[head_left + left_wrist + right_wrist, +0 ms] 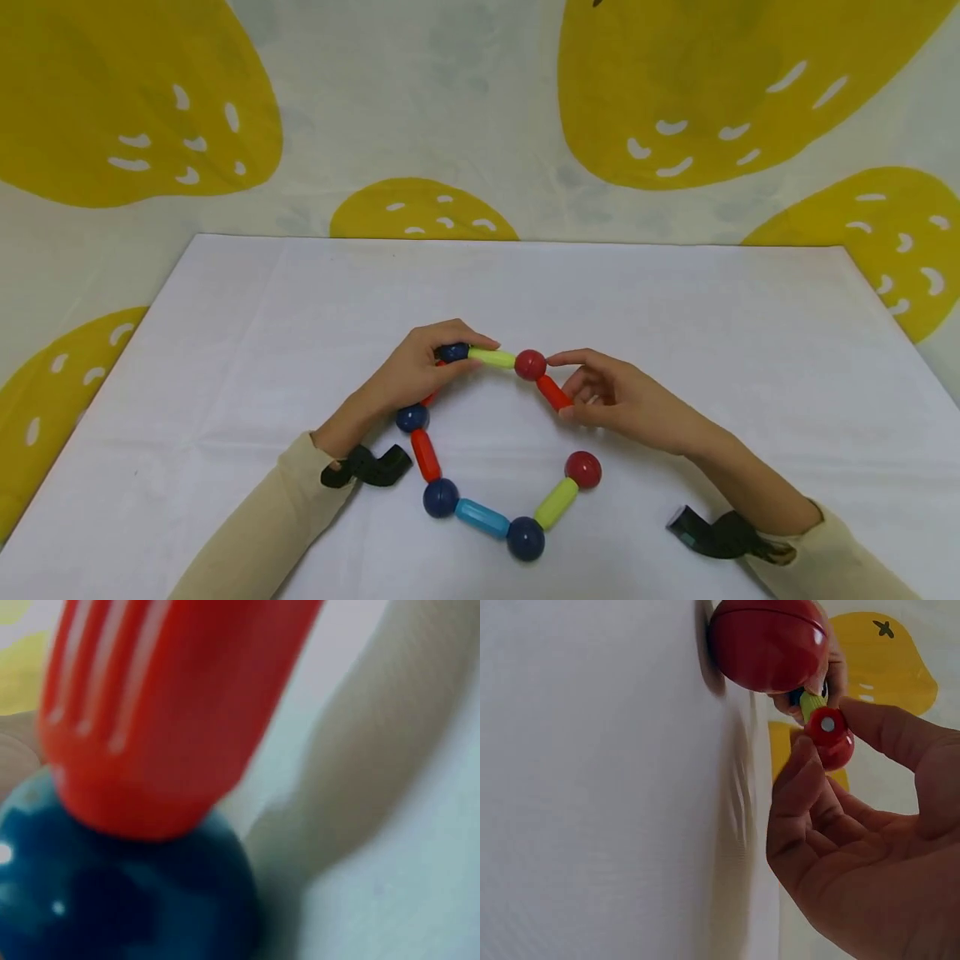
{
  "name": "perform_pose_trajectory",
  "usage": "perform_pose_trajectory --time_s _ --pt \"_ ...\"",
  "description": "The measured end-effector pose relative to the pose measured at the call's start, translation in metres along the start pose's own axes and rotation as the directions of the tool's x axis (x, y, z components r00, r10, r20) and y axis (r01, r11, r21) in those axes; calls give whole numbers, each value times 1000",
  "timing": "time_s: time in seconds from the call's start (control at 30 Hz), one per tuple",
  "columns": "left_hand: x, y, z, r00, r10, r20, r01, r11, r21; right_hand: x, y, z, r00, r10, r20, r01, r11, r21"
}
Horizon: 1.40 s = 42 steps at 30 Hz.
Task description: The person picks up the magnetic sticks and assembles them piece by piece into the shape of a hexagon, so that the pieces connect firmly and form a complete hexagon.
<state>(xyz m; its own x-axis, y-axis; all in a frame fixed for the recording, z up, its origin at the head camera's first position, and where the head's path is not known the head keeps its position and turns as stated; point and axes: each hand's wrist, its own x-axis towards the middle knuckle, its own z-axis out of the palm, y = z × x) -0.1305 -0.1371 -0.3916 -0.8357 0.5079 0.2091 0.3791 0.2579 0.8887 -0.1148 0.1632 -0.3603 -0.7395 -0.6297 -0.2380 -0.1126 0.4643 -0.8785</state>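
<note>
My left hand (416, 362) grips a dark blue ball (453, 352) and the near end of a yellow-green magnetic rod (493, 358), with the thumb and fingers on either side. That rod's other end meets a red ball (530, 365), from which a red magnetic rod (553, 392) slants down. My right hand (618, 396) pinches this red rod, its index fingertip right at the red ball. In the right wrist view the rod's free end (827, 725) shows a silvery disc. A second red ball (583, 470) lies nearer me, apart from that end.
From the left hand the chain curves round through a dark blue ball (412, 417), a red rod (425, 455), another dark blue ball (441, 497), a light blue rod (482, 517), a further blue ball (526, 538) and a yellow-green rod (557, 503). White cloth (300, 292) covers the table.
</note>
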Motion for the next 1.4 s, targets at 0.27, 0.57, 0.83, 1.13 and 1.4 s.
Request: perform_pose_trajectory --time_s 0.27,0.57,0.83,1.13,1.4 --pt "2 11 0 998 -38 52 35 997 62 1 -3 -2 990 67 122 -71 997 32" --pt "2 19 1 994 -54 100 45 995 85 2 -3 0 975 101 196 -110 993 32" --pt "1 22 -5 989 -115 88 104 987 119 2 -2 -4 992 63 105 -62 998 -16" --pt "2 22 -7 959 -284 29 283 959 11 3 3 -11 998 17 -55 -21 997 -81" --pt "3 15 -5 946 -320 -57 321 947 11 10 6 -20 988 -78 -132 55 985 -165"
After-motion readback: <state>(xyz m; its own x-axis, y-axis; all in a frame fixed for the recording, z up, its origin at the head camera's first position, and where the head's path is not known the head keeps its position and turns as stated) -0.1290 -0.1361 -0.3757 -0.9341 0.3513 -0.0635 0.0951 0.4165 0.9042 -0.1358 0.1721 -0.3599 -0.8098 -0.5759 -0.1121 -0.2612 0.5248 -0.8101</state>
